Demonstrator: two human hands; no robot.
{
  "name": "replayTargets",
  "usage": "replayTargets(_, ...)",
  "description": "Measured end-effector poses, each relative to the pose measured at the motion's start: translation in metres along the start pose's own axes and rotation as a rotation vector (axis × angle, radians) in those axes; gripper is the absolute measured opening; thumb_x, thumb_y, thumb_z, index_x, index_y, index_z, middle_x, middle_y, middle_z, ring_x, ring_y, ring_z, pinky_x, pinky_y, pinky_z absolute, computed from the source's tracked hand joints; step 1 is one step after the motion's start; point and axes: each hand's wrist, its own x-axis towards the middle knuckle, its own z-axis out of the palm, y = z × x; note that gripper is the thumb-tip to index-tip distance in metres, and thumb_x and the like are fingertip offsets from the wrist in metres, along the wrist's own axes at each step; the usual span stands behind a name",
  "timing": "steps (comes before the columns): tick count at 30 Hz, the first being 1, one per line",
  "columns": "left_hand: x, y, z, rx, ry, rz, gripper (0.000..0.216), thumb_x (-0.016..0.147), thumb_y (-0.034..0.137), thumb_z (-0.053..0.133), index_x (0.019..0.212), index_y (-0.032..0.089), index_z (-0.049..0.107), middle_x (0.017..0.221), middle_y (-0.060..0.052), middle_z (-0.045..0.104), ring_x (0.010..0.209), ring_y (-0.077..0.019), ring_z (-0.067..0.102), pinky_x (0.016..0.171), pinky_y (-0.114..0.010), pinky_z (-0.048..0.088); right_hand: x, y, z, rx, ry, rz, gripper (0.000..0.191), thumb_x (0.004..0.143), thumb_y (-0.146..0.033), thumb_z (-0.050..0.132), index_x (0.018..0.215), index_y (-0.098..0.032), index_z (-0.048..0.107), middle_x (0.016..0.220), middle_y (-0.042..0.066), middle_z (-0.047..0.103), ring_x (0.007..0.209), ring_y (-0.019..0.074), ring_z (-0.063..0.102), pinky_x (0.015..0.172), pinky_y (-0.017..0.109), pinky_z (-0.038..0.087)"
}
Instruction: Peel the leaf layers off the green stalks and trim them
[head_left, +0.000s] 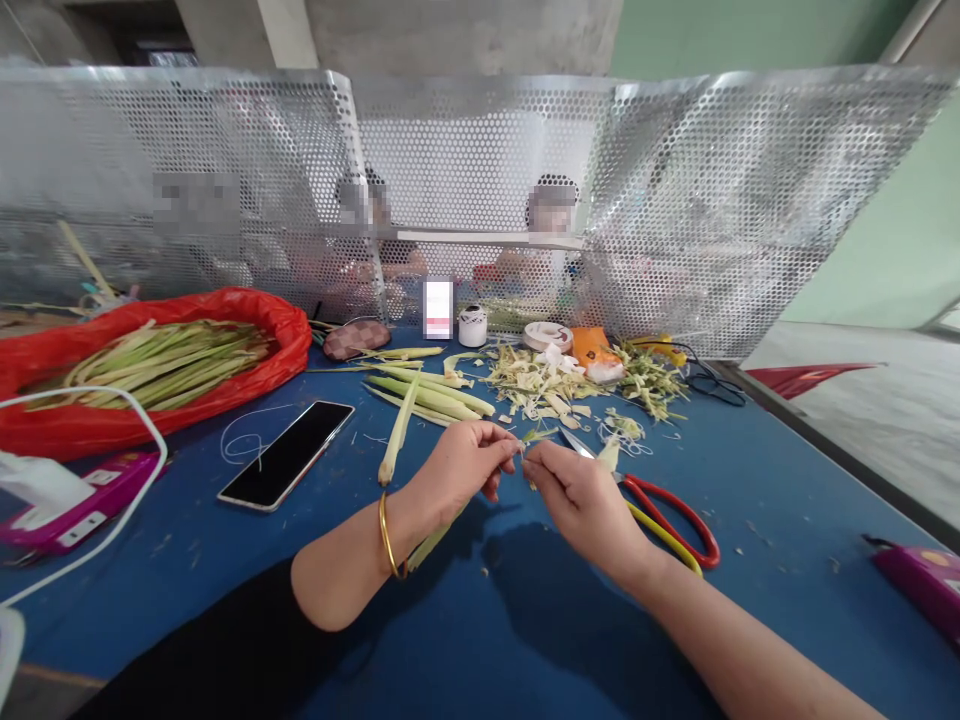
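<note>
Panels of perforated metal [480,150], three by my count, stand behind one blue table [525,640]. One red bag [289,335] lies at my far left with a bundle of green stalks [165,365], too many to count. One heap of pale trimmings [540,385] sits beyond my hands, and about six loose stalks [427,395] lie just left of it. There is one phone [286,453] face up and one pair of scissors [667,515] with a red and a yellow loop. Two pink cases [82,500] [922,580] lie at opposite edges. Two small rolls [472,326] [547,336] stand near the panels.

People behind the mesh show only as dim shapes. The scissor blades run under my right hand [577,495]. The right pink case is cut off by the frame.

My left hand [465,465], with one gold bangle [387,535] at the wrist, is closed around a pale green stalk [431,543]. Most of it is hidden beneath my palm and wrist. It is slim and yellowish, and it hangs over the table's middle, between phone and scissors. My right thumb and forefinger pinch its thin tip, where both hands meet; I cannot make out the tip clearly.
</note>
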Motion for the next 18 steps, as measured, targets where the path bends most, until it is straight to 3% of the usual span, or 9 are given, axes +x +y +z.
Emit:
replayTargets(11, 0.007, -0.024, 0.007, 0.3, 0.058, 0.073, 0.011, 0.079, 0.019, 0.052, 0.072, 0.016, 0.061, 0.056, 0.005, 0.055, 0.037, -0.0069, 0.047, 0.036, -0.018, 0.038, 0.001, 0.012, 0.006, 0.001, -0.03, 0.001, 0.028, 0.095, -0.027, 0.04, 0.069, -0.022, 0.045, 0.062, -0.002, 0.047, 0.058, 0.0137, 0.042, 0.055, 0.026, 0.032)
replayTargets(18, 0.008, -0.022, 0.011, -0.089, 0.084, -0.171, 0.013, 0.081, 0.016, 0.054, 0.068, 0.015, 0.056, 0.056, 0.005, 0.053, 0.039, -0.0061, 0.042, 0.037, -0.019, 0.039, 0.006, 0.02, 0.008, 0.125, 0.07, 0.026, 0.028, 0.092, -0.032, 0.049, 0.068, -0.02, 0.057, 0.079, 0.005, 0.054, 0.075, 0.0173, 0.052, 0.066, 0.029, 0.042)
